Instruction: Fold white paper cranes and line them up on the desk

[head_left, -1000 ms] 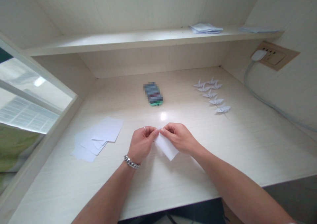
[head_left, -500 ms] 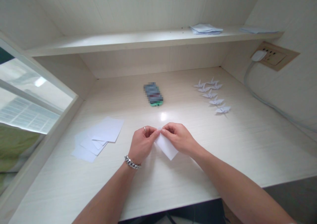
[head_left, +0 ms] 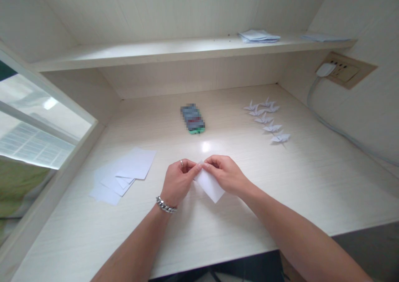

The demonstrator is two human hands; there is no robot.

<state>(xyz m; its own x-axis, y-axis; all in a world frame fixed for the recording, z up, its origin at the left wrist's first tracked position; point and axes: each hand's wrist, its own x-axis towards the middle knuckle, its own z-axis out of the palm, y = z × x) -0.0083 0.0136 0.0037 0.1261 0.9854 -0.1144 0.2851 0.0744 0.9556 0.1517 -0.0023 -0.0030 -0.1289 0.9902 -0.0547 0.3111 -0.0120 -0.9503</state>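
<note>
A partly folded white sheet of paper is pinched between my two hands above the desk, one corner pointing down toward me. My left hand, with a ring on a finger and a chain bracelet at the wrist, grips its upper left edge between thumb and fingers. My right hand pinches the top edge close beside, the thumbs nearly meeting. Fingers partly hide the top of the paper. Several folded paper cranes stand at the back right.
Loose white paper squares lie overlapped on the left of the desk. A blurred-out phone-like object with a green edge lies behind my hands. More paper sits on the shelf. A plug and cable run along the right wall.
Almost nothing differs. Both hands keep their pinch on the sheet of paper, and its lower corner has shifted very slightly.
</note>
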